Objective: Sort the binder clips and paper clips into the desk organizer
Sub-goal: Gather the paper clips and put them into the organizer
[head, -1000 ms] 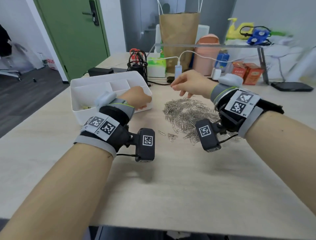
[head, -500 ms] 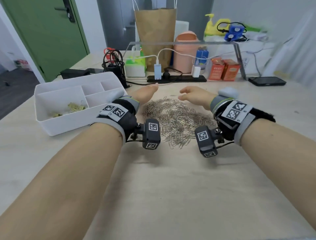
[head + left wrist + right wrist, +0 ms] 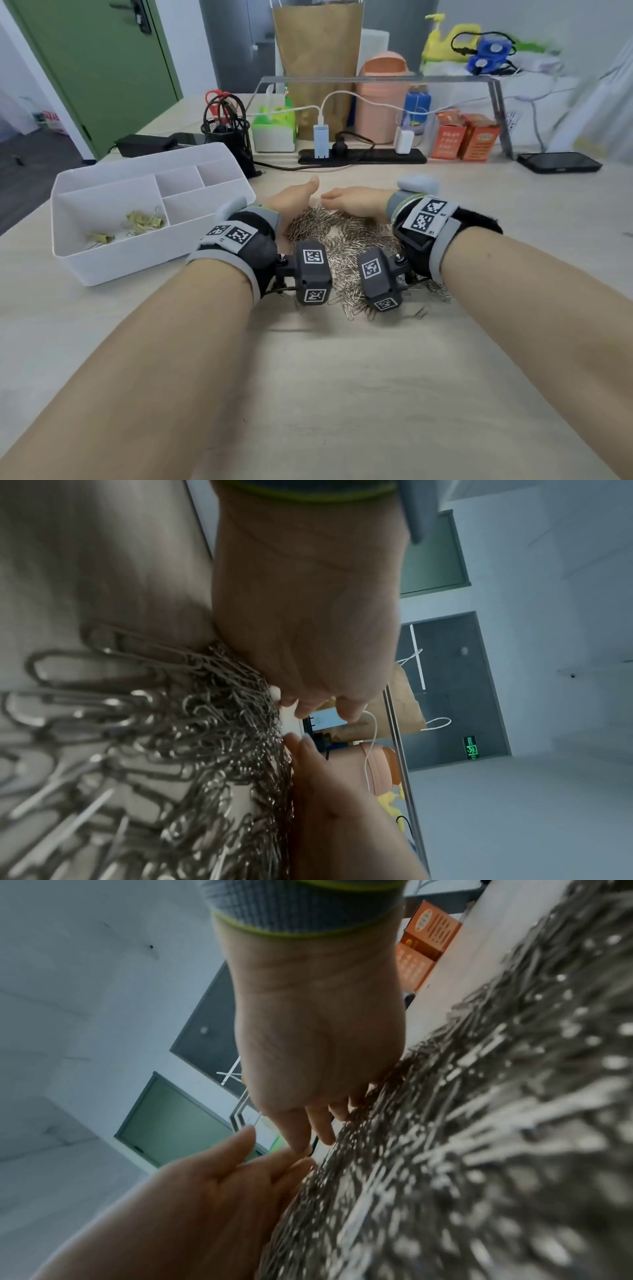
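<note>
A heap of silver paper clips (image 3: 342,246) lies on the wooden table between my wrists. My left hand (image 3: 295,201) stands on its edge against the heap's left side, fingers fairly straight. My right hand (image 3: 351,202) does the same on the right side, and the fingertips of both nearly meet behind the heap. The left wrist view shows my left hand (image 3: 308,642) pressed against the paper clips (image 3: 192,723). The right wrist view shows my right hand (image 3: 318,1056) along the paper clips (image 3: 479,1096). The white desk organizer (image 3: 137,263) sits left of the heap, with gold binder clips (image 3: 144,221) in its large compartment.
Behind the heap lie a black power strip (image 3: 363,157) with chargers, a black mesh pen cup (image 3: 227,132), a brown paper bag (image 3: 317,51), a pink bin (image 3: 378,99) and orange boxes (image 3: 466,137). A phone (image 3: 558,162) lies at the back right.
My left hand has left the organizer and come to the left side of the heap. My right hand has dropped to the table, and both hands have closed in around the paper clips.
</note>
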Demonstrator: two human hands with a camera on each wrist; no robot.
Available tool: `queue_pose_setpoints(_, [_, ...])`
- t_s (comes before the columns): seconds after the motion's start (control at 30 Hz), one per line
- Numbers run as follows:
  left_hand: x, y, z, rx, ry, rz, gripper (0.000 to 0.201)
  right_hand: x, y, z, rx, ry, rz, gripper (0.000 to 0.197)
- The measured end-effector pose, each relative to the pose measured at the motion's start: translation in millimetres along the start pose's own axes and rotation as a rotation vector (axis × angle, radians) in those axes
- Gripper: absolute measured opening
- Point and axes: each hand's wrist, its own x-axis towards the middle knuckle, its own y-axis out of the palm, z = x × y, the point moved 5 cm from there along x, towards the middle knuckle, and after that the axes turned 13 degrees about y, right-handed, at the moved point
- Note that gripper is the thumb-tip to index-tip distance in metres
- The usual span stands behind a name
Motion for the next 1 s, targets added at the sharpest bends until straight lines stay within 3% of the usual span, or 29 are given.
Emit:
queue_pose_setpoints(0.2, [-8, 11, 7, -0.021, 0.013, 0.095, 0.062, -26, 17, 6, -0.087, -0.074, 0.05, 0.05])
queue_pose_setpoints(0.63, [-89, 26, 7, 0.045, 0.031, 0.131, 0.052, -85, 43, -1, -0.059, -0.082, 0.072, 0.043])
queue_pose_setpoints(0.83, [-102, -1, -7, 0.01, 0.196, 0.012, 0.051, -102, 14, -8, 0.084, -0.113, -0.098, 0.044])
queue_pose_setpoints(1.0, [-105, -51, -2, 0.0, 0.166, -0.334, 0.041, -110, -11, -37, 0.349, -0.028, -0.323, 0.036])
